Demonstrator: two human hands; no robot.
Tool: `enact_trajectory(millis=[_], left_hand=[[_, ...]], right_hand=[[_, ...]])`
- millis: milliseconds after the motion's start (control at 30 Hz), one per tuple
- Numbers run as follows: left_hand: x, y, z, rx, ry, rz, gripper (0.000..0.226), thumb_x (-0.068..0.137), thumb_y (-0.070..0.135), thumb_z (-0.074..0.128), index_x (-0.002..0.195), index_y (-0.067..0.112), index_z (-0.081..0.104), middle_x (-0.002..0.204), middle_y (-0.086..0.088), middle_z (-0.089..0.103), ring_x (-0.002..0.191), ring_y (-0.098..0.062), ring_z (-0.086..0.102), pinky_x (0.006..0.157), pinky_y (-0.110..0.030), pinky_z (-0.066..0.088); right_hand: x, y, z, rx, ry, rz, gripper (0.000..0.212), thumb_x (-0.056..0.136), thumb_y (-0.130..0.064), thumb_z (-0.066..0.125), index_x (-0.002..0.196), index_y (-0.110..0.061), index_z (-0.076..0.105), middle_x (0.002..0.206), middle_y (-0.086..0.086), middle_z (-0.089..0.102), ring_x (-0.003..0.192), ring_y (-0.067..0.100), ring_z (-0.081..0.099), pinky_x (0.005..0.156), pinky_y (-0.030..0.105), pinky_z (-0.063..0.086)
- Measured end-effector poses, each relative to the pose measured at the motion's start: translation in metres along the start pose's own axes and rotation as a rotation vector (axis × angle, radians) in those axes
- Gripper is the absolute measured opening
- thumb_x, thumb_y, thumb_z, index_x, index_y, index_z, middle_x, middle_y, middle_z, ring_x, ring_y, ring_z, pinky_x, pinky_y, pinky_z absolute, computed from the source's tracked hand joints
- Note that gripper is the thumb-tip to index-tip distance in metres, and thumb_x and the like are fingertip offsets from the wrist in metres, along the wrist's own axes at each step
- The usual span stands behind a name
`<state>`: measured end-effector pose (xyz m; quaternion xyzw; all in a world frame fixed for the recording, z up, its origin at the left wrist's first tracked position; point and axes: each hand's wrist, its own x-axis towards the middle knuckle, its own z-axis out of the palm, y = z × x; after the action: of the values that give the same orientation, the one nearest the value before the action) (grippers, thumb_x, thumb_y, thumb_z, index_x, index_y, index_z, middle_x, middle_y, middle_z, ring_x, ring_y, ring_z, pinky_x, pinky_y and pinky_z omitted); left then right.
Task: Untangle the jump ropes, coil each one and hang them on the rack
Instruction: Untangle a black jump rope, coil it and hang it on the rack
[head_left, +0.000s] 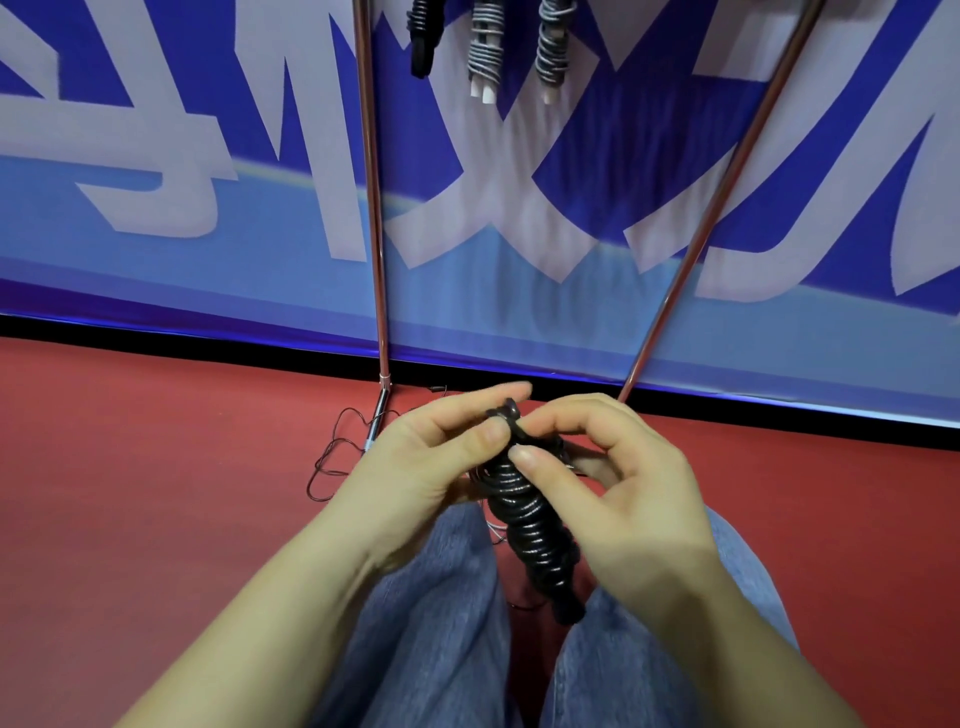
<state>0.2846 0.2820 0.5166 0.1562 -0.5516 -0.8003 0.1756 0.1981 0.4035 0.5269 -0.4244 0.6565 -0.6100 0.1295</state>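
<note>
Both hands pinch the coiled black rope (530, 525) over the knees: left hand (431, 457), right hand (618, 478); open red floor (156, 467) stretches leftward.

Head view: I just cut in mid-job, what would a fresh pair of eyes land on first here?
The black coiled jump rope at centre, pinched near its top by the left hand and the right hand above the person's denim-clad legs. Next, three wound ropes already hanging at the top: one black bundle and two grey bundles. A thin loose cord lies on the red floor beside the left rack pole.
</note>
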Motion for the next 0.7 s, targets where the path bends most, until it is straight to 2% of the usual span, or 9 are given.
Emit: enact_trajectory(millis=[67,133,200,367,500,633,700], left_hand=[[-0.002,0.006,-0.004,0.029,-0.093,0.052,0.043,0.049,0.044,0.089,0.088,0.031,0.075,0.088,0.006,0.072,0.077,-0.011,0.068,0.063,-0.023,0.053],[-0.003,0.009,-0.007,0.053,-0.124,0.113,0.034,0.051,0.032,0.088,0.081,0.03,0.073,0.079,0.008,0.068,0.067,-0.008,0.065,0.058,-0.02,0.051],[-0.005,0.012,-0.005,0.079,-0.112,0.16,0.022,0.058,0.021,0.077,0.077,0.03,0.071,0.074,0.008,0.067,0.063,-0.008,0.063,0.057,-0.02,0.051],[-0.009,0.007,0.0,0.136,-0.059,0.306,0.015,0.065,0.019,0.071,0.077,0.027,0.067,0.077,0.009,0.067,0.063,-0.008,0.062,0.059,-0.02,0.05],[-0.01,0.005,0.002,0.259,-0.042,0.388,0.012,0.069,0.02,0.071,0.074,0.03,0.064,0.085,0.009,0.065,0.078,-0.006,0.062,0.068,-0.017,0.048],[-0.012,0.013,0.0,0.34,-0.059,0.365,0.012,0.067,0.018,0.075,0.071,0.019,0.064,0.08,0.006,0.068,0.075,-0.007,0.065,0.069,-0.019,0.05],[-0.012,0.016,0.002,0.299,-0.016,0.322,0.016,0.064,0.007,0.078,0.067,0.016,0.065,0.076,0.004,0.07,0.07,-0.008,0.067,0.065,-0.018,0.051]], right_hand=[[0.002,-0.004,-0.005,0.011,-0.065,0.007,0.018,0.072,-0.015,0.068,0.083,-0.03,0.066,0.091,-0.017,0.065,0.088,0.004,0.065,0.076,0.012,0.049],[0.003,-0.007,-0.008,0.025,-0.102,0.028,0.022,0.071,-0.016,0.067,0.085,-0.033,0.065,0.09,-0.016,0.065,0.085,0.005,0.066,0.075,0.012,0.048],[0.003,-0.009,-0.01,0.036,-0.114,0.039,0.022,0.071,-0.017,0.066,0.083,-0.035,0.066,0.09,-0.015,0.066,0.085,0.006,0.067,0.075,0.013,0.049],[0.0,-0.006,-0.01,0.034,-0.099,0.046,0.024,0.073,-0.016,0.066,0.084,-0.037,0.066,0.092,-0.015,0.068,0.087,0.007,0.067,0.077,0.016,0.05],[-0.004,-0.001,-0.01,-0.023,-0.058,0.044,0.024,0.073,-0.018,0.067,0.089,-0.037,0.066,0.094,-0.012,0.069,0.09,0.008,0.067,0.08,0.018,0.05],[-0.006,-0.004,-0.009,-0.083,-0.08,0.028,0.022,0.072,-0.031,0.068,0.091,-0.04,0.065,0.094,-0.014,0.069,0.091,0.01,0.066,0.081,0.022,0.051],[-0.004,-0.006,-0.01,-0.058,-0.093,0.036,0.022,0.07,-0.029,0.07,0.09,-0.036,0.066,0.093,-0.012,0.07,0.089,0.01,0.067,0.08,0.022,0.052]])
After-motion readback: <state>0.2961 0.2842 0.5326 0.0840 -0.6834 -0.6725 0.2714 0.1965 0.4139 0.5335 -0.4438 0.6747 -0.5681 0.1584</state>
